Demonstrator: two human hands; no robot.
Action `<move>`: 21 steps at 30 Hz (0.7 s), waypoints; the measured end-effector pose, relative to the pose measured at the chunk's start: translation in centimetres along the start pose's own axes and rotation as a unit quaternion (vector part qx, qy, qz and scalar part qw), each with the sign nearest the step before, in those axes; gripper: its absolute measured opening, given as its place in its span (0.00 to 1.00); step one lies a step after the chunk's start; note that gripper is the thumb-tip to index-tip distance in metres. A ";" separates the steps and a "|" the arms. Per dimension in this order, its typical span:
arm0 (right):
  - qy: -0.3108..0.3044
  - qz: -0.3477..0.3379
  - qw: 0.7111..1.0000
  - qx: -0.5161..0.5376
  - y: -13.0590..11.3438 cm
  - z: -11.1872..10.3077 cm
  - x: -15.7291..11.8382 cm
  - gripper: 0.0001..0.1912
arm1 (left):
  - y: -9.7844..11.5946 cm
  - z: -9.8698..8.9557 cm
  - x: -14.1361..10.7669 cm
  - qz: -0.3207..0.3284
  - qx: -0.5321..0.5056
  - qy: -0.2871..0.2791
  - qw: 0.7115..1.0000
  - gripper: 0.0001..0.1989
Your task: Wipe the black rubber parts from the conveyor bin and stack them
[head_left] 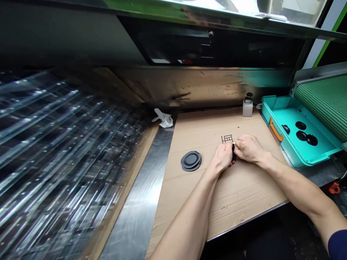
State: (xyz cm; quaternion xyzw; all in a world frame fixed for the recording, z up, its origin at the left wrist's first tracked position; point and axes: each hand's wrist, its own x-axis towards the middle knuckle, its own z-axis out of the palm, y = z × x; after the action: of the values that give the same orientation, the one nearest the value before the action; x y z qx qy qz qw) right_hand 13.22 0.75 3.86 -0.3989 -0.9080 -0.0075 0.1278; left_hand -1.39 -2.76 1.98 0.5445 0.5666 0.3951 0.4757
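Observation:
My left hand [223, 156] is closed around a small black plastic part [233, 152], which shows only as a narrow dark strip between my two hands. Close against its right side, my right hand [248, 147] has its fingers curled in a pinch. Whatever lies inside those right fingers is hidden. Both hands are just above a cardboard sheet [187, 198], near a printed black mark [227, 138]. To their left, dark grey round discs [191, 160] lie overlapping on the cardboard.
A turquoise tray [294, 151] with an orange handle stands at the right, holding several black round parts [300, 125]. A pump bottle [247, 107] stands at the back. White crumpled material [164, 118] lies back left, beside blurred stacked clear trays [59, 162]. A green conveyor belt [325, 97] runs far right.

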 end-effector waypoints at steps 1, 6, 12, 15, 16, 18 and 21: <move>0.006 -0.002 1.000 0.004 0.0 0.0 0.0 0.12 | 0.0 0.0 0.0 -0.001 -0.003 0.002 1.000 0.24; -0.003 0.007 1.000 0.010 -0.1 -0.2 0.1 0.11 | -0.2 0.0 0.1 -0.003 -0.019 -0.006 1.000 0.23; -0.002 0.006 1.000 0.011 -0.3 -0.5 0.2 0.11 | -0.5 0.2 0.2 -0.002 -0.026 0.006 1.000 0.23; -0.016 0.016 1.000 0.005 -0.1 -0.6 0.2 0.11 | -0.6 0.2 0.2 0.009 -0.032 -0.002 0.999 0.22; -0.023 0.016 1.000 0.006 0.0 -0.6 0.2 0.10 | -0.6 0.2 0.3 0.006 -0.034 -0.002 0.999 0.22; -0.024 0.010 1.000 0.010 0.1 -0.6 0.1 0.10 | -0.6 0.2 0.3 0.000 -0.034 -0.001 0.999 0.22; -0.004 0.001 1.000 0.016 0.0 -0.6 0.0 0.12 | -0.7 0.3 0.3 0.009 -0.031 -0.002 0.999 0.22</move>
State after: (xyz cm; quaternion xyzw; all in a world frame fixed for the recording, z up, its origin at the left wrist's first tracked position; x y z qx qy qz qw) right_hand 13.35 0.72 4.45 -0.3979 -0.9080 0.0085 0.1307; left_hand -1.28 -2.59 1.17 0.5352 0.5483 0.4156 0.4900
